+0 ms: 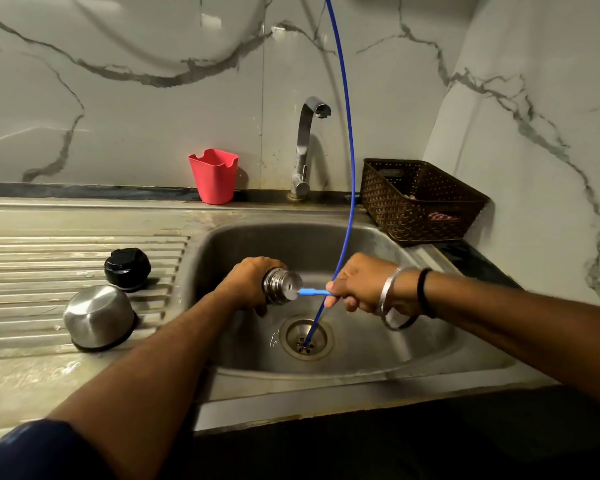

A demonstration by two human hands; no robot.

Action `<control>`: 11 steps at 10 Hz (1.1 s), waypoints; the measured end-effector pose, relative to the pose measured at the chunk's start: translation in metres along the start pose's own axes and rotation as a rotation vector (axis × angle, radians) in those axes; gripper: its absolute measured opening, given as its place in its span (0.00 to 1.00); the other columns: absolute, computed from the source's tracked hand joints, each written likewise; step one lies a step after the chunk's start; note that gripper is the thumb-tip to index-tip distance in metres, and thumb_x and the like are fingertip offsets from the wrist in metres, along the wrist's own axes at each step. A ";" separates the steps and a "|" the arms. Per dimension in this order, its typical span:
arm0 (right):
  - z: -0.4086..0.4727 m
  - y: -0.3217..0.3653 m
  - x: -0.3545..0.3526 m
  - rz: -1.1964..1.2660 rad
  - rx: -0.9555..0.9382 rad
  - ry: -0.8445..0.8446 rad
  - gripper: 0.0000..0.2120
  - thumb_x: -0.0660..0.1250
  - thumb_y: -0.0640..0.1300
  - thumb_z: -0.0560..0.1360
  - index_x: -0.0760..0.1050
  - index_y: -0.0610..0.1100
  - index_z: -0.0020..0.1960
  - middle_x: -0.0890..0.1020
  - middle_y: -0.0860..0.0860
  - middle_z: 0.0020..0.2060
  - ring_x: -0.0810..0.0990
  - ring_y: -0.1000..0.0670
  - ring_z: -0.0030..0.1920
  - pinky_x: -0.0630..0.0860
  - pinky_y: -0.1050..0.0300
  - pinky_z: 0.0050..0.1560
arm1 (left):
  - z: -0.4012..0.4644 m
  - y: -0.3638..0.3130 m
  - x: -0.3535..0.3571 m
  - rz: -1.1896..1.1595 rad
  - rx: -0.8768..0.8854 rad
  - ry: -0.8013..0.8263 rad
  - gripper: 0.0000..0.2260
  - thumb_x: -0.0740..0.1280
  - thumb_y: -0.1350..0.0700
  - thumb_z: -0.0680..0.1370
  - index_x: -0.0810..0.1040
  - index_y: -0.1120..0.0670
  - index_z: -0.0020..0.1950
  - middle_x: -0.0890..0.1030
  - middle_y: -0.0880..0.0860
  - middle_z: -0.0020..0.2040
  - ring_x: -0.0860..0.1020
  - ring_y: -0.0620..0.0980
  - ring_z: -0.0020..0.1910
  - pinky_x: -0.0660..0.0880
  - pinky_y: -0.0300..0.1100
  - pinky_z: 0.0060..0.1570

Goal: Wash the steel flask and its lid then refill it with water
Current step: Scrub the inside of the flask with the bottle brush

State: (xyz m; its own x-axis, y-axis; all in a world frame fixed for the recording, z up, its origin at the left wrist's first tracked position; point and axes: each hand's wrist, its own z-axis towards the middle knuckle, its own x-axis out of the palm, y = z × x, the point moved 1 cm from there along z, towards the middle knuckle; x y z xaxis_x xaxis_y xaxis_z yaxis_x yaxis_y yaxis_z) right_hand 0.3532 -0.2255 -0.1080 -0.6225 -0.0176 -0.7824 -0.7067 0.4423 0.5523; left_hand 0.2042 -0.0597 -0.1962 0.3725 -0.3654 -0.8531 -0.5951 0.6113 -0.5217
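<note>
Over the sink [378, 344], my left hand [248, 284] grips the steel flask [280, 285] on its side, its open mouth facing right. My right hand [361, 284] pinches a thin light-blue tube tip [310, 292] whose end sits at the flask's mouth. Whether water flows from it I cannot tell. The black inner lid [128, 268] rests on the ribbed drainboard [49, 251] to the left. In front of it, the steel outer cap [99, 317] stands upside down.
A dark blue hose [351, 161] hangs from above and drops into the drain [307, 337]. The steel faucet [305, 147] stands behind the sink, with no stream showing. A red plastic cup [213, 174] and a brown woven basket [420, 199] sit along the back wall.
</note>
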 end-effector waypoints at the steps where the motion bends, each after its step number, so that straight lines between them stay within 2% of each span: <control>1: 0.003 -0.001 -0.005 0.128 0.088 0.030 0.16 0.61 0.50 0.83 0.82 0.39 0.54 0.76 0.49 0.28 0.69 0.54 0.21 0.65 0.63 0.22 | 0.000 -0.001 0.000 -0.004 0.009 -0.009 0.38 0.85 0.64 0.56 0.80 0.48 0.64 0.83 0.48 0.58 0.80 0.50 0.58 0.77 0.47 0.61; 2: -0.004 -0.006 -0.003 -0.929 -0.506 -0.473 0.11 0.66 0.54 0.79 0.78 0.46 0.48 0.81 0.49 0.37 0.79 0.47 0.34 0.67 0.56 0.31 | 0.000 0.001 -0.003 -0.024 0.002 -0.054 0.39 0.85 0.63 0.56 0.80 0.48 0.65 0.83 0.48 0.58 0.80 0.50 0.58 0.76 0.45 0.59; 3: -0.011 -0.007 0.002 -1.364 -0.954 -0.682 0.10 0.67 0.44 0.78 0.74 0.45 0.39 0.74 0.49 0.29 0.71 0.49 0.26 0.58 0.56 0.25 | 0.000 0.003 -0.005 -0.046 -0.013 -0.083 0.38 0.85 0.63 0.56 0.80 0.48 0.64 0.83 0.47 0.57 0.81 0.49 0.57 0.77 0.42 0.56; 4: -0.001 -0.015 -0.003 -1.229 -0.910 -0.578 0.15 0.63 0.48 0.80 0.76 0.45 0.37 0.75 0.49 0.26 0.72 0.49 0.23 0.57 0.57 0.26 | -0.001 -0.001 -0.005 -0.035 -0.001 -0.067 0.39 0.85 0.64 0.56 0.80 0.49 0.65 0.83 0.48 0.57 0.81 0.50 0.57 0.77 0.44 0.58; 5: -0.006 0.004 -0.002 -0.325 -0.227 -0.225 0.20 0.60 0.52 0.83 0.82 0.42 0.42 0.76 0.53 0.23 0.74 0.54 0.24 0.62 0.61 0.28 | -0.001 -0.001 -0.002 -0.023 -0.003 -0.030 0.37 0.85 0.63 0.56 0.81 0.47 0.63 0.82 0.45 0.55 0.81 0.48 0.56 0.77 0.44 0.56; 6: -0.001 0.007 0.001 0.216 0.069 -0.061 0.18 0.61 0.51 0.83 0.83 0.41 0.45 0.73 0.53 0.23 0.66 0.55 0.22 0.61 0.63 0.24 | -0.001 -0.001 -0.001 0.000 0.014 0.000 0.36 0.85 0.63 0.56 0.81 0.47 0.62 0.82 0.46 0.55 0.80 0.48 0.56 0.77 0.43 0.56; 7: -0.003 0.003 0.001 -0.771 -0.483 -0.457 0.13 0.66 0.52 0.80 0.79 0.45 0.42 0.78 0.49 0.32 0.74 0.48 0.29 0.64 0.57 0.29 | -0.001 -0.002 -0.004 -0.035 0.005 -0.038 0.38 0.85 0.64 0.57 0.79 0.48 0.65 0.82 0.47 0.57 0.80 0.49 0.57 0.76 0.43 0.58; 8: -0.008 0.000 0.013 -1.376 -0.871 -0.723 0.12 0.71 0.43 0.75 0.74 0.45 0.34 0.72 0.49 0.27 0.68 0.51 0.25 0.56 0.57 0.26 | -0.001 0.001 -0.004 -0.084 -0.010 -0.068 0.37 0.85 0.64 0.57 0.80 0.48 0.64 0.82 0.46 0.54 0.81 0.48 0.55 0.76 0.40 0.53; 9: -0.007 0.005 0.013 -1.308 -0.806 -0.711 0.12 0.77 0.49 0.70 0.77 0.46 0.34 0.75 0.50 0.26 0.65 0.50 0.24 0.53 0.59 0.25 | 0.000 0.002 -0.002 -0.087 -0.003 -0.066 0.36 0.84 0.65 0.57 0.81 0.47 0.62 0.81 0.44 0.50 0.80 0.46 0.51 0.74 0.38 0.47; 10: -0.013 0.021 0.012 -0.728 -0.297 -0.370 0.13 0.63 0.54 0.80 0.78 0.46 0.47 0.83 0.47 0.41 0.79 0.45 0.40 0.68 0.55 0.37 | 0.003 0.004 0.000 -0.052 0.010 -0.054 0.36 0.85 0.64 0.55 0.81 0.47 0.61 0.83 0.44 0.51 0.81 0.47 0.52 0.77 0.40 0.47; 11: -0.012 0.016 0.021 0.166 0.222 0.068 0.17 0.59 0.51 0.83 0.74 0.44 0.39 0.73 0.53 0.20 0.67 0.53 0.22 0.62 0.63 0.23 | 0.003 0.003 0.002 0.054 0.043 -0.001 0.37 0.85 0.62 0.54 0.80 0.46 0.61 0.83 0.45 0.54 0.81 0.48 0.54 0.78 0.46 0.56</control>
State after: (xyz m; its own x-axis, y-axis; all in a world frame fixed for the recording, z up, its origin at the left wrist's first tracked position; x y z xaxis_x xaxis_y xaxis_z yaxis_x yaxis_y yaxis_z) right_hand 0.3243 -0.2292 -0.1121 -0.7499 0.0141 -0.6614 -0.5074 0.6294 0.5886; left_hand 0.2055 -0.0560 -0.2000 0.3416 -0.3298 -0.8801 -0.5829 0.6602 -0.4737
